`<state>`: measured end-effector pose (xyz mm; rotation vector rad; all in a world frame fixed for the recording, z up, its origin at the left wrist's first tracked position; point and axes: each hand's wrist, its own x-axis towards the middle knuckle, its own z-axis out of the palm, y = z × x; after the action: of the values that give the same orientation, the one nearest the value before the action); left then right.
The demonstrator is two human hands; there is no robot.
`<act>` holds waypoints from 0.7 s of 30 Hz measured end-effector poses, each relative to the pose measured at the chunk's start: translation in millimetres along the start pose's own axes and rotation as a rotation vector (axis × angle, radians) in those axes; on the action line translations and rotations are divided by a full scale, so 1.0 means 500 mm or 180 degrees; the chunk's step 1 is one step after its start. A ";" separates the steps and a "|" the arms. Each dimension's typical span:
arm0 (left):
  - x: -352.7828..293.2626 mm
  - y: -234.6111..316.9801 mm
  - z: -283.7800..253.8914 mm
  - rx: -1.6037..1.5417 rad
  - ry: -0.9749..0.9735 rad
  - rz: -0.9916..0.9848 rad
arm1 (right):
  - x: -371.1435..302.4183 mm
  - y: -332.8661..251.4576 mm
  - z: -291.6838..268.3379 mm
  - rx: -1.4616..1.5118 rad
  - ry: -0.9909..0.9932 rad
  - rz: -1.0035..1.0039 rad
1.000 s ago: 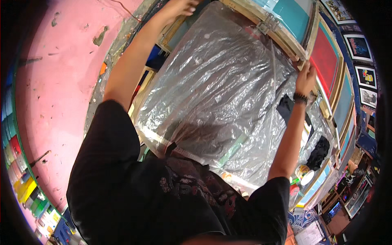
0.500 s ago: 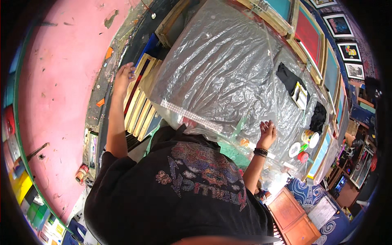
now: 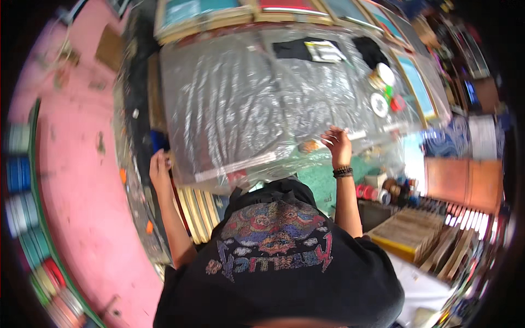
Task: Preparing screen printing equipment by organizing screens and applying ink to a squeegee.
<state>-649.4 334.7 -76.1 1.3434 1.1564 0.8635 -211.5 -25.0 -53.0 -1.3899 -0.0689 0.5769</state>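
Observation:
A clear plastic sheet (image 3: 219, 104) covers the table in front of me, wrinkled and shiny. My left hand (image 3: 160, 165) hovers at the table's left edge, beside stacked wooden frames (image 3: 196, 213), fingers loosely bent and nothing seen in them. Over the near edge of the sheet, toward the right, is my right hand (image 3: 338, 145), fingers spread and empty, with dark bracelets at the wrist. On the sheet's far side lie a folded black cloth (image 3: 290, 50) with a white and yellow packet (image 3: 326, 52) on it, and a second black cloth (image 3: 371, 52).
Printing screens (image 3: 290, 5) line the table's far side. At the right stand a white-lidded tub (image 3: 383, 75), a white ring-shaped roll (image 3: 378, 104) and a red round container (image 3: 397, 103). A pink wall (image 3: 82, 180) runs along the left. Stacked boards (image 3: 407, 232) sit at lower right.
My view has turned to the right, so the table now lies straighter ahead. Both hands stay raised apart and empty; the right one now appears nearer the table's front edge.

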 end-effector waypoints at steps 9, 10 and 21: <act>-0.059 0.048 0.333 -0.0315 -0.1096 -0.0069 | -0.034 -0.064 -0.207 -0.0214 0.0373 -0.0031; -0.076 0.062 0.384 -0.0303 -0.1264 -0.0116 | -0.027 -0.066 -0.237 -0.0165 0.0435 -0.0054; -0.277 0.179 0.964 0.0018 -0.2153 -0.0092 | 0.102 -0.148 -0.617 -0.0498 0.0065 -0.0023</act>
<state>-210.9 79.8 -30.2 1.4590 0.6427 0.3286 -26.4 -287.4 -60.4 -1.5465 -0.1044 0.5607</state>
